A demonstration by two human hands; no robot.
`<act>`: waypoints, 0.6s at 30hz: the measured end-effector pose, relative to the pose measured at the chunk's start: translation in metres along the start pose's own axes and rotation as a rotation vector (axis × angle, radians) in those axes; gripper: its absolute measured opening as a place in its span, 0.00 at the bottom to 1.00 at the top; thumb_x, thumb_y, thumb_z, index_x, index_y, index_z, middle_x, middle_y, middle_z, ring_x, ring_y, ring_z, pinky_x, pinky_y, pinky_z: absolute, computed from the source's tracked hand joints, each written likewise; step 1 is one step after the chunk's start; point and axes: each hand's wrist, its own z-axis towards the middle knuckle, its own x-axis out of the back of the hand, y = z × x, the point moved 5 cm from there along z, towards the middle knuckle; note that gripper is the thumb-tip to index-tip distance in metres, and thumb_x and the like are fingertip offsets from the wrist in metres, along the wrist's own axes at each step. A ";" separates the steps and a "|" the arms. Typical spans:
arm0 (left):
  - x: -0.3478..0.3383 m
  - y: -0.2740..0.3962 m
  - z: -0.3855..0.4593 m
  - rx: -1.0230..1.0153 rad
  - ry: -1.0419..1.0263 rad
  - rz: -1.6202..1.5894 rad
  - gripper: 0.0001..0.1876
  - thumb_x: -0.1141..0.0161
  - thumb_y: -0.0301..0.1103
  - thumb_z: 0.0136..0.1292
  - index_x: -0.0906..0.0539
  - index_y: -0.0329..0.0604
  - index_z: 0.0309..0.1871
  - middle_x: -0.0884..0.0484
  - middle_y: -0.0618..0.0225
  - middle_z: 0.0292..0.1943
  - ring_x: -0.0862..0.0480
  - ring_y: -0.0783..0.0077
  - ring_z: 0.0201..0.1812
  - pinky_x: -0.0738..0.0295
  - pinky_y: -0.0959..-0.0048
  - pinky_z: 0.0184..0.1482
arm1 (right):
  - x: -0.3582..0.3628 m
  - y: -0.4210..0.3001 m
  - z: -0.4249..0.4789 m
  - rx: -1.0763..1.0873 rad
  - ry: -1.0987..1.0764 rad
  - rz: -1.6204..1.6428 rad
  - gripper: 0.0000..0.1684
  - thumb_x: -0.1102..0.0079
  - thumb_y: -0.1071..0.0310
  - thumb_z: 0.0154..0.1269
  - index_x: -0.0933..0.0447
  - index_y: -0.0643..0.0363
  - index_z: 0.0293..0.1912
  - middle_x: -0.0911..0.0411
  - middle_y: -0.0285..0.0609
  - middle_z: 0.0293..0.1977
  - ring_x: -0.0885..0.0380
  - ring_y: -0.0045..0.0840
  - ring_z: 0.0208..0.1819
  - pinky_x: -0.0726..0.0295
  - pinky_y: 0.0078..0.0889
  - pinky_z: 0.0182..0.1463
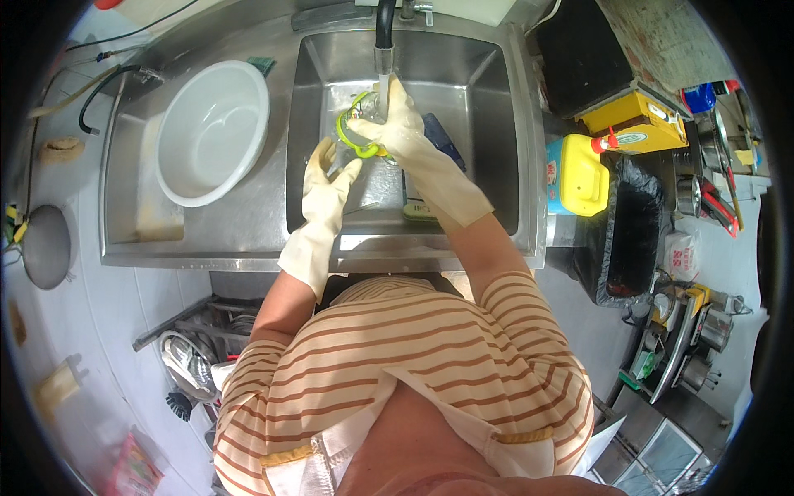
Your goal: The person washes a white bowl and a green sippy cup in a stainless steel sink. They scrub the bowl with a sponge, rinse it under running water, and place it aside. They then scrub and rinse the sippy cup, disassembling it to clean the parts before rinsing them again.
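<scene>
My right hand (pixel 397 127), in a cream rubber glove, is under the running faucet (pixel 384 49), against a clear container with a lime-green rim (pixel 343 129). Whether its fingers grip the container cannot be told. My left hand (pixel 329 177), gloved the same way, is just below and left of the container, fingers apart and holding nothing. Both hands are inside the stainless steel sink (pixel 490 204). A dark blue object (pixel 441 139) lies right of my right hand, partly hidden by it. Near the sink's front wall is a green item (pixel 419 212), partly covered by my right forearm.
A white plastic basin (pixel 214 133) stands on the steel drainboard left of the sink, with a green scouring pad (pixel 262 65) behind it. On the right are a yellow jug (pixel 580 175) with a red pump, a yellow box (pixel 639 124) and a lined black trash bin (pixel 633 235).
</scene>
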 end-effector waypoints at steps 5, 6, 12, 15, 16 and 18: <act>-0.023 0.000 0.006 0.486 -0.030 -0.658 0.25 0.44 0.47 0.84 0.26 0.39 0.72 0.21 0.52 0.69 0.20 0.54 0.70 0.26 0.43 0.72 | -0.002 -0.030 -0.012 0.422 0.011 -0.178 0.68 0.13 0.64 0.45 0.43 0.62 0.82 0.26 0.63 0.70 0.25 0.48 0.72 0.28 0.43 0.76; -0.027 -0.001 0.010 0.510 -0.042 -0.756 0.24 0.47 0.49 0.85 0.24 0.40 0.69 0.18 0.53 0.65 0.18 0.55 0.67 0.25 0.41 0.71 | -0.004 -0.034 -0.016 0.472 0.015 -0.215 0.67 0.13 0.64 0.46 0.42 0.61 0.82 0.25 0.63 0.68 0.23 0.49 0.70 0.25 0.44 0.74; -0.044 -0.003 0.028 0.564 -0.034 -1.035 0.25 0.56 0.49 0.88 0.23 0.36 0.66 0.17 0.44 0.62 0.15 0.40 0.61 0.22 0.31 0.67 | 0.006 -0.022 -0.033 0.418 0.101 -0.034 0.62 0.17 0.65 0.55 0.44 0.60 0.82 0.24 0.55 0.67 0.22 0.47 0.68 0.23 0.45 0.71; -0.050 0.007 0.028 0.614 0.107 -1.069 0.20 0.51 0.44 0.87 0.23 0.33 0.63 0.17 0.40 0.57 0.16 0.38 0.62 0.20 0.35 0.68 | 0.010 0.005 -0.041 0.134 0.116 0.398 0.54 0.24 0.65 0.67 0.45 0.57 0.83 0.27 0.51 0.69 0.23 0.42 0.70 0.22 0.44 0.70; -0.049 0.000 0.032 0.550 0.047 -1.079 0.14 0.42 0.37 0.83 0.20 0.34 0.58 0.15 0.47 0.52 0.13 0.49 0.58 0.17 0.52 0.66 | 0.010 0.007 -0.046 0.011 0.125 0.471 0.49 0.30 0.66 0.72 0.46 0.55 0.83 0.30 0.51 0.72 0.25 0.39 0.72 0.22 0.43 0.71; -0.036 -0.012 0.040 0.335 -0.071 -0.679 0.10 0.38 0.34 0.81 0.18 0.36 0.54 0.15 0.51 0.54 0.13 0.57 0.56 0.18 0.61 0.64 | 0.010 -0.004 -0.062 -0.310 0.061 0.645 0.36 0.48 0.55 0.86 0.45 0.50 0.83 0.34 0.49 0.76 0.30 0.38 0.76 0.19 0.42 0.69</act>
